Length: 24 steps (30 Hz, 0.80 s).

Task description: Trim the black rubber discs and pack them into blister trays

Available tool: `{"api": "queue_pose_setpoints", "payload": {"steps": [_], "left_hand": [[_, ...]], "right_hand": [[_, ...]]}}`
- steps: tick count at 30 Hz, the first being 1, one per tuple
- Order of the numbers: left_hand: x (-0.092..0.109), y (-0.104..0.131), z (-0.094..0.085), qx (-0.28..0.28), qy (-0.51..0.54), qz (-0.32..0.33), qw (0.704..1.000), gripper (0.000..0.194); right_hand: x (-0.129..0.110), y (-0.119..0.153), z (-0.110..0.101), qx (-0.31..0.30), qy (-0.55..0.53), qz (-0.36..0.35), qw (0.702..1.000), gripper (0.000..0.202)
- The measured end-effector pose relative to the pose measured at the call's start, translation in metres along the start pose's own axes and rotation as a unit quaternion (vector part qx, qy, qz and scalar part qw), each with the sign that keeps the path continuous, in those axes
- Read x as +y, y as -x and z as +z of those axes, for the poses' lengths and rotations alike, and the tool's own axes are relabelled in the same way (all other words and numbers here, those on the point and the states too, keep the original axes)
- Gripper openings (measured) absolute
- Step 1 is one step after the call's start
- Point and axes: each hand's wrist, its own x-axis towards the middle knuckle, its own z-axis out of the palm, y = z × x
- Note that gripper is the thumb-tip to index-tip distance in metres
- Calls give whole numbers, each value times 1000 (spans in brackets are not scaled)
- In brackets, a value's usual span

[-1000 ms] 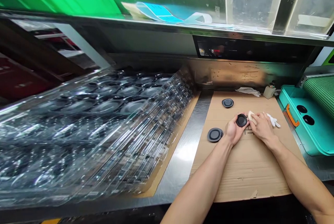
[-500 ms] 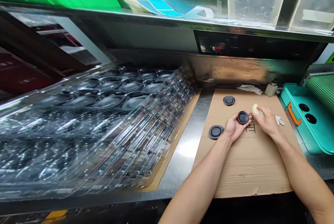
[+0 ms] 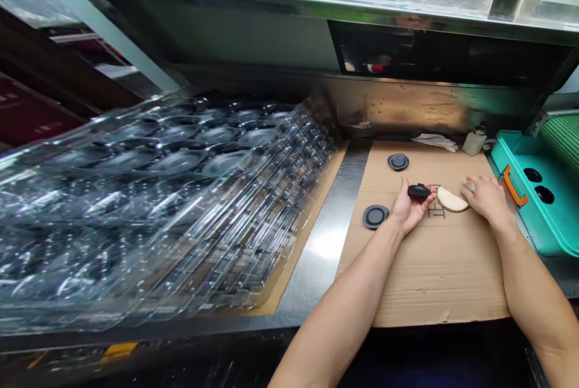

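Note:
My left hand (image 3: 409, 207) is closed on a round black plastic part (image 3: 418, 190), turned nearly edge-on. Just right of its fingertips, a cream half-round pad (image 3: 452, 200) lies on the cardboard. My right hand (image 3: 487, 196) is further right, fingers bent around a small white cloth-like piece (image 3: 469, 185) that is mostly hidden. Two similar black round parts rest to the left on the cardboard: one further back (image 3: 398, 162), the other nearer (image 3: 375, 217), beside my left wrist.
Stacked clear plastic trays (image 3: 181, 213) with black parts fill the left side. At the right stands a teal bin (image 3: 558, 228) with an orange handle and two black pieces inside. A small bottle (image 3: 474, 140) and a white glove (image 3: 435, 142) lie behind the cardboard sheet (image 3: 434, 279).
My right hand has let go of the cream pad, now on the cardboard, and moved right to the white piece. My left hand has tilted the black part from face-up to edge-on.

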Motion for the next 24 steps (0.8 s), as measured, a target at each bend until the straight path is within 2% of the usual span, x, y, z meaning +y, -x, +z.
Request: {"api": "queue_pose_setpoints", "payload": {"steps": [2, 4, 7, 10, 13, 16, 20, 24], "left_hand": [[-2, 0, 0, -7, -19, 6, 1000, 67], [-6, -2, -1, -16, -53, 30, 998, 69], [-17, -6, -3, -25, -119, 69, 990, 74], [-29, -9, -4, -17, -168, 97, 981, 73], [-34, -11, -5, 38, -170, 144, 974, 64], [-32, -10, -4, 57, -140, 149, 977, 62], [-28, -9, -4, 57, -156, 135, 977, 64], [-27, -9, -6, 25, -167, 137, 976, 70]], "right_hand": [[-1, 0, -4, -18, -43, 5, 999, 24], [-13, 1, -6, 19, -140, -22, 990, 24], [-48, 10, -4, 75, -265, -66, 959, 27], [-85, 24, 3, 84, -281, -110, 949, 23], [-105, 35, 9, 94, -274, -140, 947, 24], [-108, 39, 11, 51, -298, -193, 933, 22], [-104, 38, 13, 63, -263, -158, 950, 21], [-96, 35, 15, 15, -261, -180, 948, 18]]}}
